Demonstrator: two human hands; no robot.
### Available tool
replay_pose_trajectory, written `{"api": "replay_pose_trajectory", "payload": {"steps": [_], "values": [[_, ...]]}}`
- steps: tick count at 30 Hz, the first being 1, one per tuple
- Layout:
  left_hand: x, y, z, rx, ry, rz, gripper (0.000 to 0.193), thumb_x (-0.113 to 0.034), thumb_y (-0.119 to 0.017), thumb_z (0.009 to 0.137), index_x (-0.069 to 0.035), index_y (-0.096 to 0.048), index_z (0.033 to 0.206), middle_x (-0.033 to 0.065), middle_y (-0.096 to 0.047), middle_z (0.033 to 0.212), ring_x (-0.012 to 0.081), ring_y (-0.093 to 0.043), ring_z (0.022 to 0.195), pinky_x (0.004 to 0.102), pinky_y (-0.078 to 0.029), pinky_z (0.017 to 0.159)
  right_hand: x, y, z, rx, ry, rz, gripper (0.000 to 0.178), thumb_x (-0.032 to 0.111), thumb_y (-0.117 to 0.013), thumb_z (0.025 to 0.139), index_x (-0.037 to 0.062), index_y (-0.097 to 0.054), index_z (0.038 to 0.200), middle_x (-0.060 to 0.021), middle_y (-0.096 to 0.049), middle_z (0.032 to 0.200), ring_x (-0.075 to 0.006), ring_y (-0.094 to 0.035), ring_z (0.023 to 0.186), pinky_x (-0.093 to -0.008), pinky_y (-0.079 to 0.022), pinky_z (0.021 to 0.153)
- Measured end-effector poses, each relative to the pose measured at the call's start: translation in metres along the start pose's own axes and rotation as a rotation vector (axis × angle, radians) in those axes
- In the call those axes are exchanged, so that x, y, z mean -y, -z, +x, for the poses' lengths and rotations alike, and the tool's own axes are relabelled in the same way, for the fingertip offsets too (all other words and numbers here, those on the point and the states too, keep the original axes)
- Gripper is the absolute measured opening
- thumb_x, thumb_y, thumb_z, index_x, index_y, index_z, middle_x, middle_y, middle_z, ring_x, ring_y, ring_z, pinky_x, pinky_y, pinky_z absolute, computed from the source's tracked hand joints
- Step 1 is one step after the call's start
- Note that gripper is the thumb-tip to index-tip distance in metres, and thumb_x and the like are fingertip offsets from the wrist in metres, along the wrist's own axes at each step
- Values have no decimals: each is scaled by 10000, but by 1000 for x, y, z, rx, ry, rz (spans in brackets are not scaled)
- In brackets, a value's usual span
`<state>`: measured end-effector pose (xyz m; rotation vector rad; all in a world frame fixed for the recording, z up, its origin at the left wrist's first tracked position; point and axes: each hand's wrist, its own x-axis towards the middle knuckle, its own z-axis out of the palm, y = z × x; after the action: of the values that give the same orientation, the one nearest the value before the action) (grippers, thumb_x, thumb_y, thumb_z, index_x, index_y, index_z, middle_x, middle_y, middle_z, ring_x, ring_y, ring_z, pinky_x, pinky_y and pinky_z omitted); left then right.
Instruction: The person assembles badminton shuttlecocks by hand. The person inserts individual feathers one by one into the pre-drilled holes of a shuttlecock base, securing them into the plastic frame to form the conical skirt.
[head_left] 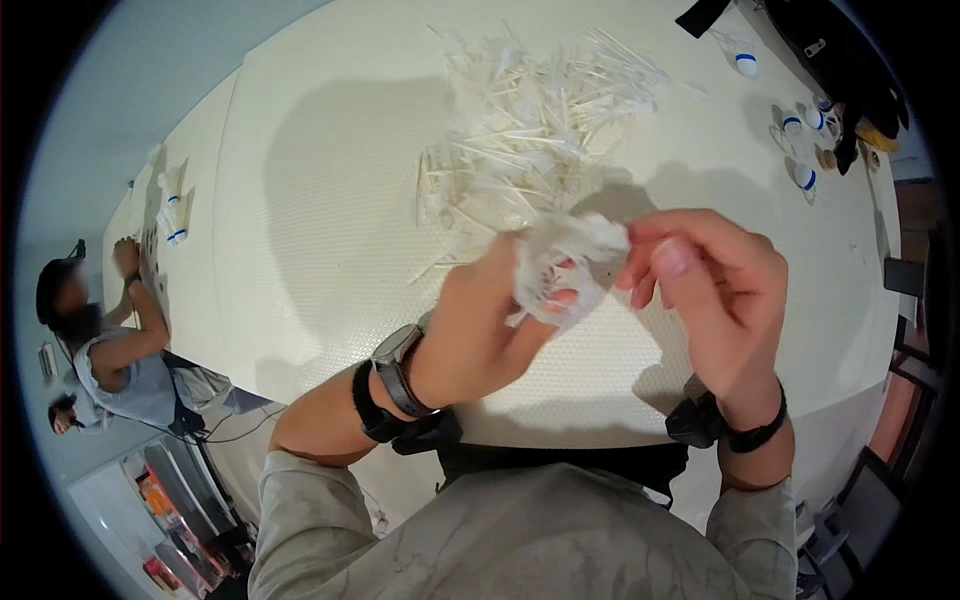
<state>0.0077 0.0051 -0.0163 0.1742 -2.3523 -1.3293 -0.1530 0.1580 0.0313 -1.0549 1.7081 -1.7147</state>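
Note:
In front of me, my left hand is closed round a ruffled white bunch of feathers. Parts of its fingers show through the bunch's open, lacy middle. My right hand is at the bunch's right edge, its fingers curled in and the thumb bent toward them. Its fingertips reach the white edge; whether they pinch anything is too blurred to make out. Just beyond both hands spreads a loose pile of white feathers with thin pale quills, lying in all directions on the cream table.
Several shuttlecocks with blue-banded white heads lie at the right, by a black bag. More shuttlecocks lie at the far left. There a person works at the table. Dark chairs stand at the right.

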Motion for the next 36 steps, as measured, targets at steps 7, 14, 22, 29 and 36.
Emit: {"api": "replay_pose_trajectory", "payload": {"steps": [7,14,22,29,36], "values": [[-1,14,5,-346,178,-428,121,16,-599,965,21,-591,1085,33,-625,991,92,-569,889,252,-468,785,-12,3,10,31,26,-390,77,66,-694,896,26,-703,962,-53,-689,812,-154,-641,684,-285,-491,608],[0,18,9,-322,89,-313,49,-73,-505,1028,-54,-480,1066,43,-492,871,78,-413,620,240,-347,505,-32,-13,11,177,281,-669,147,102,-767,793,78,-667,899,-58,-624,858,-261,-637,782,-360,-525,646],[-6,12,7,-378,116,-455,105,56,-633,930,2,-592,1010,12,-609,883,64,-537,798,228,-430,699,-44,-25,17,108,255,-757,171,129,-780,779,75,-631,846,-46,-609,831,-256,-636,763,-357,-514,607],[-4,12,8,-439,118,-533,89,59,-641,926,-6,-588,958,9,-604,853,46,-515,739,213,-406,640,-31,-19,14,126,121,-551,82,59,-726,849,31,-658,884,-55,-646,808,-167,-622,645,-278,-486,567],[-10,11,7,-361,196,-393,129,-74,-592,1001,-60,-476,1056,50,-574,807,88,-501,614,248,-380,524,-20,-7,14,186,-446,315,153,155,-619,1006,9,-660,985,-27,-678,849,-69,-595,691,-210,-436,568]]}}
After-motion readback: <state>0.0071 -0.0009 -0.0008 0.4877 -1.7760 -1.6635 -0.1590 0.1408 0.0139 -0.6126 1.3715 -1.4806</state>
